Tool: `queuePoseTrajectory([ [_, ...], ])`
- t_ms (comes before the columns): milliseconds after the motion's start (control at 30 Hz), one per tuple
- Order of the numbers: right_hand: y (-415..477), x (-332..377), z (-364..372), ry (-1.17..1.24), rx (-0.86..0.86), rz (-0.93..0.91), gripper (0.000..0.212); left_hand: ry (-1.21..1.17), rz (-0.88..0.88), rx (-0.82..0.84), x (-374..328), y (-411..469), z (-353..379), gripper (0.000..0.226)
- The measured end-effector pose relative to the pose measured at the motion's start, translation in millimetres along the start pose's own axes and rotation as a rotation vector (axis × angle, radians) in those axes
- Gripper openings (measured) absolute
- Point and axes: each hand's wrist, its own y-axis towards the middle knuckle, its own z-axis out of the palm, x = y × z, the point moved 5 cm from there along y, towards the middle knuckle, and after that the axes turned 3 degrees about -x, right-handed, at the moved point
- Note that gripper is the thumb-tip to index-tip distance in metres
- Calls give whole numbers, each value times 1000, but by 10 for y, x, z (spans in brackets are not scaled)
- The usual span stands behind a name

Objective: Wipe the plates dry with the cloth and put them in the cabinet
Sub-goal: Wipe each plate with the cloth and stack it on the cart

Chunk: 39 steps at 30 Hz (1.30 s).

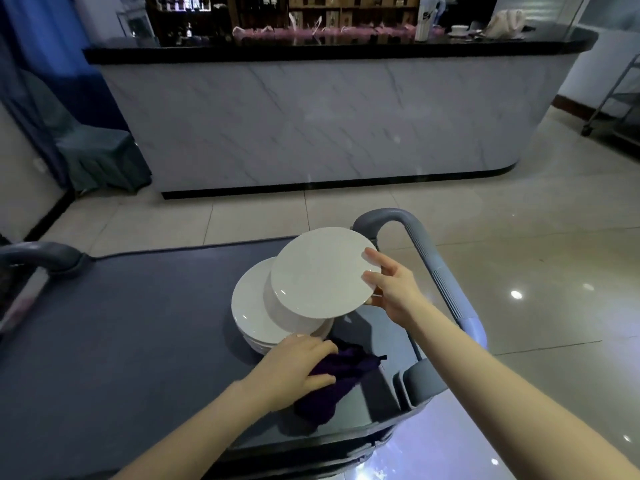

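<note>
— Where is the plate?
— The right hand (388,289) holds one white plate (322,271) by its right rim, fingers curled round the edge. It is tilted and raised over the stack of plates (256,310).
— And the stack?
— It sits on the dark cart (138,323), towards the right side, near the grey handle (433,265).
— What about the cloth?
— The purple cloth (346,365) lies bunched on the cart, just on the near side of the stack. The left hand (298,368) grips it, thumb and fingers closed on the fabric.
— Are the hands together?
— No, they are apart, one on the plate, one on the cloth.
— Anything beyond?
— A marble-fronted bar (311,116) stands far across the tiled floor (519,237).
</note>
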Motion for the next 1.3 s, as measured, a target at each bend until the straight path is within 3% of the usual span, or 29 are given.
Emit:
queuePoseTrajectory([
  [167,61,-43,475,-24,119,24,53,-176,-341,-52,441,-704,-456,24],
  [267,72,-144,843,-50,173,43,52,-271,-543,-174,773,-1048,-731,16],
  [400,41,-297,1297,-15,182,90,48,-286,-674,-268,1154,-1433,-938,16],
  [667,-27,-434,2044,-51,283,36,49,-141,-857,-399,2093,-2128,-1078,22],
  [833,-68,-719,2459,-80,233,56,47,-175,-929,-499,2723,-2297,-1119,38],
  [1033,-46,-1015,2824,-44,101,72,46,-44,-872,-399,3319,-2226,-1141,26],
  [1167,-77,-1146,2889,-21,70,80,47,-179,-913,-365,3639,-2163,-1074,27],
  [1300,-93,-1174,2922,-30,60,79,50,-359,-932,-479,3830,-2176,-1169,24],
])
